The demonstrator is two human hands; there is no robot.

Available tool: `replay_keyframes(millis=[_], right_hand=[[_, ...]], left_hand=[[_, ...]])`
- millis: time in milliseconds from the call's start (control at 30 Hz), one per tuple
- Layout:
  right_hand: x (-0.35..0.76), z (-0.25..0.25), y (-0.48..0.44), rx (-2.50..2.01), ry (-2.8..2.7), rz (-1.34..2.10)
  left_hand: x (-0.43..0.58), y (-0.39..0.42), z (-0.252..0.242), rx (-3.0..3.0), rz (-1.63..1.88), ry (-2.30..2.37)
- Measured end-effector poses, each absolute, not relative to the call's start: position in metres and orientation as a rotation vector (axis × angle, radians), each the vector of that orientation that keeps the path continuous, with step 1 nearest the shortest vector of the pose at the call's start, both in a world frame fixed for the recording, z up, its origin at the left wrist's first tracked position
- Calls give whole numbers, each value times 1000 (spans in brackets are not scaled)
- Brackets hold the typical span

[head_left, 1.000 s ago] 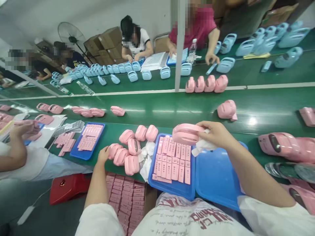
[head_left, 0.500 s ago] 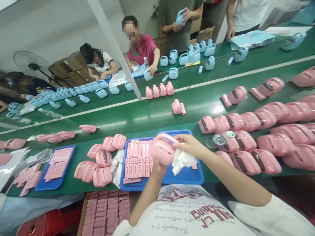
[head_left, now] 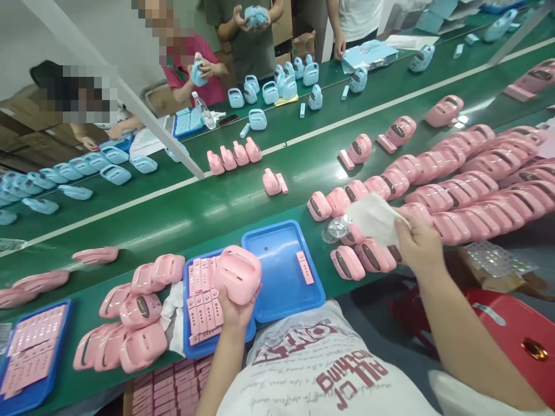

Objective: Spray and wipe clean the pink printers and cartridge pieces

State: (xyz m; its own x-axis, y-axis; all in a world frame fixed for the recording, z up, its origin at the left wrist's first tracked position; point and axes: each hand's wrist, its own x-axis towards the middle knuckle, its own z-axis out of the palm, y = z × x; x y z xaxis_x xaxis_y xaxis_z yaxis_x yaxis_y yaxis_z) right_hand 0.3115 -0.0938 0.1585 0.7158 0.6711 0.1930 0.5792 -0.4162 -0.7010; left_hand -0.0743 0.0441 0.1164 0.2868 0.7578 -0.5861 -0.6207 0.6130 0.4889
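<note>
A pink plastic housing (head_left: 239, 270) with a handle slot rests in my left hand (head_left: 236, 312), whose fingers wrap round its lower edge above the filled blue tray (head_left: 189, 341). My right hand (head_left: 420, 245) is stretched out to the right, pinching a white cloth (head_left: 373, 221) by one end. The cloth hangs close to a clear bottle (head_left: 333, 230) lying or standing among the pink housings; whether they touch I cannot tell. Small pink strip-shaped parts (head_left: 203, 312) fill the tray under my left hand. A second blue tray (head_left: 277, 263) holds one pink strip (head_left: 304, 267).
Rows of pink housings (head_left: 472, 216) cover the right side of the bench; a smaller group (head_left: 143, 312) stands on the left beside crumpled white cloth (head_left: 174, 315). Across the green belt (head_left: 225, 208), co-workers handle blue housings (head_left: 256, 17). A red stool (head_left: 511, 329) is at lower right.
My right hand has left the pink housing and swung right with the white cloth, toward the clear bottle. My left hand keeps the housing. The view has shifted to the right.
</note>
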Motion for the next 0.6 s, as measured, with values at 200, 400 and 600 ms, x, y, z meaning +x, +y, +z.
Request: replay_keyframes(millis=[200,400,600], right_hand=[[290,109,-37,-1931,-1378,-81],[296,64,-9,-1883,-1053,-269],[304,89,-11,-1904,-803,-307]], left_hand=[[-75,38,125,147,916,889],[-92,25,116,160,831,845],[-87,19,133,165,815,888]])
